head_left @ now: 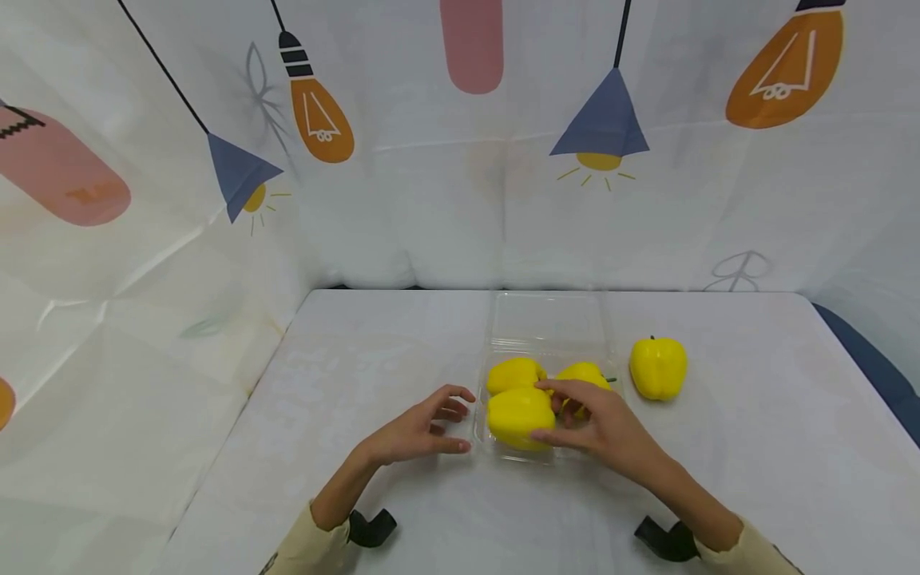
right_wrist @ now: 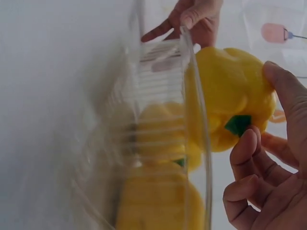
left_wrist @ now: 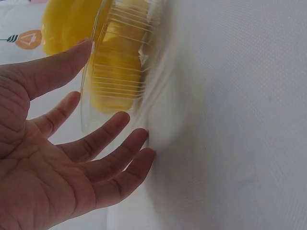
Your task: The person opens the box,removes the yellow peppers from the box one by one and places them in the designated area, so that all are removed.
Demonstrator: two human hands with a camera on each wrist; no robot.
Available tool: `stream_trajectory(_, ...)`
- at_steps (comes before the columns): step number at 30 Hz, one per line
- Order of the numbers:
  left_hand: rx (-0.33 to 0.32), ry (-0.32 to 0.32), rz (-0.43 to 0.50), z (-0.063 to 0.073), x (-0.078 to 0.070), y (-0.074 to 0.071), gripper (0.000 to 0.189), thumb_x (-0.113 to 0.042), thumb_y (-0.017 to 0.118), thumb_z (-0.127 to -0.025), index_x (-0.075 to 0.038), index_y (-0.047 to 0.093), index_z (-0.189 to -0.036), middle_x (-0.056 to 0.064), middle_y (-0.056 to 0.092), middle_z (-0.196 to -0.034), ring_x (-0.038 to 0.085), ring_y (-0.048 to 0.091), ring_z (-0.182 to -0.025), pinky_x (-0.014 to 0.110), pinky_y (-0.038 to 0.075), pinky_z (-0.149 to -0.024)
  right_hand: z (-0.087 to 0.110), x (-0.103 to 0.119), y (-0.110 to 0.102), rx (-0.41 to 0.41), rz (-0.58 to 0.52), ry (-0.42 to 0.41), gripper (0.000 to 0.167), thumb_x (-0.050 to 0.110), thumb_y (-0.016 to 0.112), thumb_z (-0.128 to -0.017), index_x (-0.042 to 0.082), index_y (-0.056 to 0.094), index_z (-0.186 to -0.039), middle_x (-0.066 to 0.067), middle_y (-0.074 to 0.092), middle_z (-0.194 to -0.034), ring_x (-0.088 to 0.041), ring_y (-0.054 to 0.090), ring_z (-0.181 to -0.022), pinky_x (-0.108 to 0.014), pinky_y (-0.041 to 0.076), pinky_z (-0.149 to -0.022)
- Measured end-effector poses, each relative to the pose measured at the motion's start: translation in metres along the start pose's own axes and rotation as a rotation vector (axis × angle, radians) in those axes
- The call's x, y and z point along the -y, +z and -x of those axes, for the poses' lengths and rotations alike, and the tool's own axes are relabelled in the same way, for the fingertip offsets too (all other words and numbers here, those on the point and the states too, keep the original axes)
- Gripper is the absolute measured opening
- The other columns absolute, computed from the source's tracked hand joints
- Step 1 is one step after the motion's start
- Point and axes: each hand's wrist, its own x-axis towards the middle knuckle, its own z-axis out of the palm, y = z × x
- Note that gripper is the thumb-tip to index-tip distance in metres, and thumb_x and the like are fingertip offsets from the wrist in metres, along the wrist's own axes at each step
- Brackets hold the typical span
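Observation:
My right hand [head_left: 596, 419] holds a yellow bell pepper [head_left: 521, 417] between thumb and fingers, at the near side of a clear plastic clamshell box [head_left: 549, 315]. In the right wrist view, this pepper's green stem [right_wrist: 238, 125] points toward my curled fingers, and its body stands partly above the box rim. Two more yellow bell peppers lie in the box, one at the back left [head_left: 514, 374] and another at the right [head_left: 584, 372], partly hidden by my right hand. My left hand [head_left: 424, 427] is beside the box's left wall, fingers spread and loosely bent, holding nothing.
Another yellow bell pepper [head_left: 658, 369] stands upright on the white table [head_left: 755, 447], right of the box. The box's lid lies folded back toward the far edge. A white curtain [head_left: 431, 208] printed with lamps hangs behind the table and along its left.

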Motion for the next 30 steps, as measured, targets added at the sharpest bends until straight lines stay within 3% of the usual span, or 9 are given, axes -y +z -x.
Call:
stream_trajectory(6, -0.008, -0.001, -0.001, 0.000, 0.000, 0.001, 0.058, -0.034, 0.073, -0.082, -0.035, 0.039, -0.129, -0.003, 0.050, -0.129, 0.020, 0.047, -0.121, 0.044, 0.042, -0.098, 0.001, 0.000, -0.015, -0.020, 0.067, -0.029, 0.056, 0.046, 0.078, -0.070, 0.019, 0.060, -0.117, 0.012, 0.055, -0.083, -0.007, 0.053, -0.071, -0.022, 0.048, -0.062)
stream_trajectory(12, -0.008, 0.001, 0.007, 0.000, -0.001, 0.001, 0.059, -0.034, 0.073, -0.081, -0.035, 0.040, -0.129, -0.003, 0.050, -0.129, 0.020, 0.047, -0.120, 0.044, 0.041, -0.098, 0.003, -0.001, -0.028, -0.009, 0.122, 0.002, 0.057, 0.049, 0.077, -0.070, 0.022, 0.060, -0.117, 0.013, 0.054, -0.082, -0.006, 0.052, -0.071, -0.022, 0.047, -0.061)
stream_trajectory(20, -0.006, 0.006, 0.018, 0.000, 0.000, 0.001, 0.059, -0.033, 0.073, -0.082, -0.034, 0.040, -0.130, -0.002, 0.050, -0.129, 0.021, 0.047, -0.121, 0.045, 0.041, -0.099, 0.008, -0.008, -0.047, -0.065, 0.187, -0.032, 0.058, 0.041, 0.081, -0.069, 0.019, 0.060, -0.119, 0.013, 0.054, -0.082, -0.005, 0.051, -0.069, -0.021, 0.043, -0.056)
stream_trajectory(30, -0.004, -0.004, 0.020, 0.000, -0.002, 0.001, 0.059, -0.032, 0.073, -0.082, -0.034, 0.039, -0.130, 0.000, 0.049, -0.130, 0.022, 0.046, -0.121, 0.045, 0.040, -0.100, 0.016, -0.015, -0.072, -0.093, 0.266, 0.001, 0.057, 0.037, 0.083, -0.068, 0.020, 0.060, -0.118, 0.009, 0.054, -0.082, -0.004, 0.050, -0.068, -0.021, 0.044, -0.055)
